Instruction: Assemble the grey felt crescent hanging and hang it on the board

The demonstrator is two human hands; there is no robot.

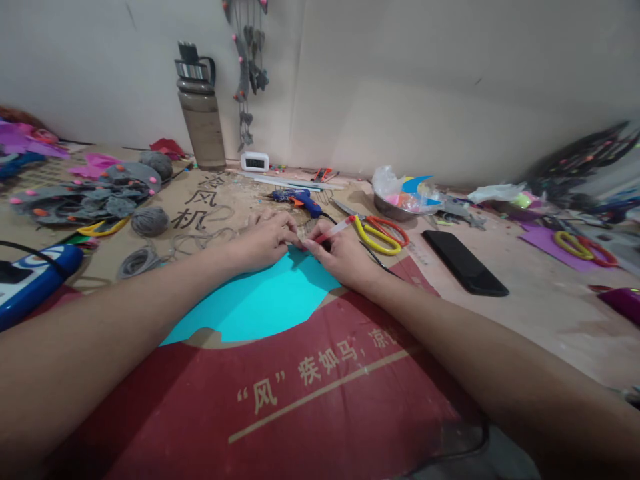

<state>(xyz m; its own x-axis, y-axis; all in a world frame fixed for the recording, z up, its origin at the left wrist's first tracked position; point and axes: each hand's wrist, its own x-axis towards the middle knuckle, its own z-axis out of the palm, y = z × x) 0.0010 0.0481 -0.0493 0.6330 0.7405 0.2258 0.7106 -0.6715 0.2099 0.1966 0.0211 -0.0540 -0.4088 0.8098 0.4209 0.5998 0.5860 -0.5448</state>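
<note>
A turquoise sheet (260,300) lies flat on red-and-brown cardboard (310,393) in front of me. My left hand (265,240) rests on the sheet's far edge, fingers curled down and pressing it. My right hand (340,257) is closed around a pen (336,231) with a red and white barrel, its tip down at the sheet's far edge, right beside my left fingertips.
Yellow-handled scissors (377,232) and a blue glue gun (297,197) lie just beyond my hands. A black phone (464,261) is to the right, a bowl of coloured scraps (400,200) behind it. Grey yarn balls (149,220), grey felt pieces, a water bottle (203,120) and a small clock (255,161) sit left and back.
</note>
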